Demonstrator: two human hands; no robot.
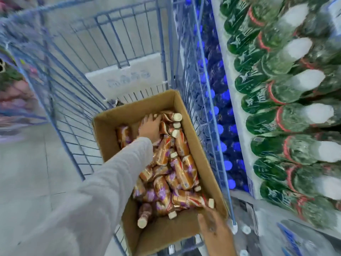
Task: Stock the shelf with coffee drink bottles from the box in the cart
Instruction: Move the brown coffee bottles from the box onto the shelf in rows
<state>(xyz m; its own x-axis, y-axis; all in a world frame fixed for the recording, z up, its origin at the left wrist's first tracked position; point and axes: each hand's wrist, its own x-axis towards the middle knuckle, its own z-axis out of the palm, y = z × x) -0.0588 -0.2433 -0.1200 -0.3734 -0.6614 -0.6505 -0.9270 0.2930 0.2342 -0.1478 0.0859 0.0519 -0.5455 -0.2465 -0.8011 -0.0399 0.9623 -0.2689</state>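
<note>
Cardboard box [108, 143] holds bottles [182, 169]; left hand [149, 126] rests flat on them.

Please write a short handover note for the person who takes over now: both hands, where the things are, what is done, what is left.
Left hand: fingers laid flat on the coffee bottles at the far end of the box, nothing lifted.
Right hand: at the box's near right corner, blurred; grip unclear.
The box sits in the cart, beside the shelf.
Done: no coffee bottle shows on the shelf.
Left: many bottles lie in the box.
</note>
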